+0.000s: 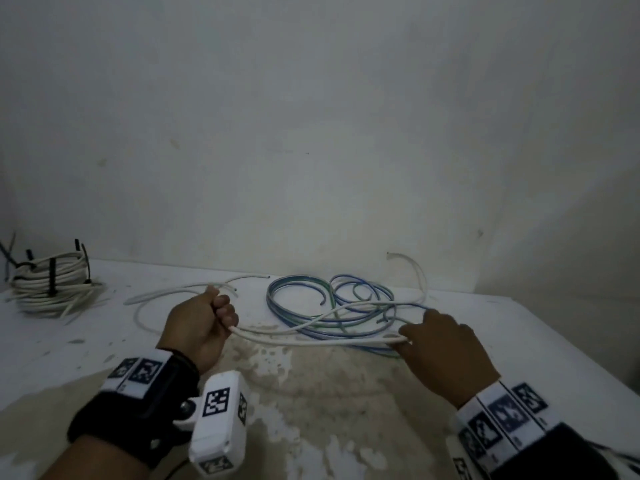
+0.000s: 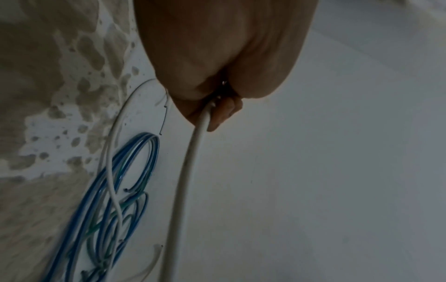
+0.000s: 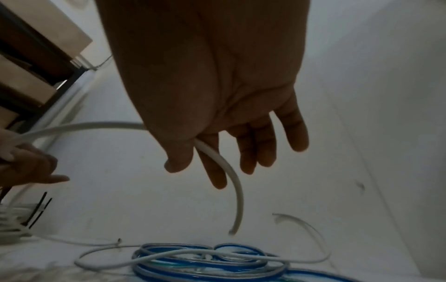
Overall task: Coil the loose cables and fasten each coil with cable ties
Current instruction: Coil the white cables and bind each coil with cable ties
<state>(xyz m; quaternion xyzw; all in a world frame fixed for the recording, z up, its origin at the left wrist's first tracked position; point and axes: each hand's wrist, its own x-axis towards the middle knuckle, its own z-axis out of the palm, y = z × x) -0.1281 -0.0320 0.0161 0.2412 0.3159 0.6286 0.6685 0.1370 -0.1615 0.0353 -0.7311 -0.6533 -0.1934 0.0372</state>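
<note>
A loose white cable (image 1: 311, 342) stretches between both hands above the table. My left hand (image 1: 221, 313) grips one part of it in a fist, with more white loops (image 1: 145, 299) trailing behind on the table; the left wrist view shows the cable (image 2: 193, 171) leaving the curled fingers (image 2: 224, 112). My right hand (image 1: 403, 337) pinches the cable between thumb and forefinger, its other fingers (image 3: 294, 129) straight. The cable's free end (image 3: 237, 209) hangs below that hand. A tangle of blue and green cables (image 1: 329, 306) lies under the white one.
A white coil (image 1: 52, 285) bound with black cable ties (image 1: 52, 277) sits at the table's far left. The worn white table (image 1: 311, 403) meets a wall behind. Its right edge (image 1: 571, 344) runs diagonally near my right wrist.
</note>
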